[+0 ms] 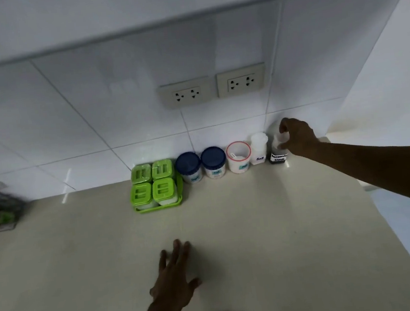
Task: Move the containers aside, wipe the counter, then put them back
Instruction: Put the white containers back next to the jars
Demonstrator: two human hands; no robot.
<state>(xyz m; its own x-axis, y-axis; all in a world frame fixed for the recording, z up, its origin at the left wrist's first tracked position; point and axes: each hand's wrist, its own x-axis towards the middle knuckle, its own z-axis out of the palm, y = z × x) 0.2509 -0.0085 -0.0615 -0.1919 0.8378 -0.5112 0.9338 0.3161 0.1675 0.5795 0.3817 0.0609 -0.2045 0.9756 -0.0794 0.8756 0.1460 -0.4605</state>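
Counter [258,226] holds green tray [158,208], blue-lidded jars [188,163], red-rimmed tub [239,156], salt bottle [258,148], seasoning bottle [278,157].

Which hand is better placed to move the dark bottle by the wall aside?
The right hand: its fingers curl round the dark bottle. The left hand is open, far from it.

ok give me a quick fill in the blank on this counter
1. The right hand grips the dark bottle; the white bottle beside it reads ___.
2. The tray holds ___ green-lidded tubs.
3. Two jars have ___ lids.

Missing words: salt; four; blue
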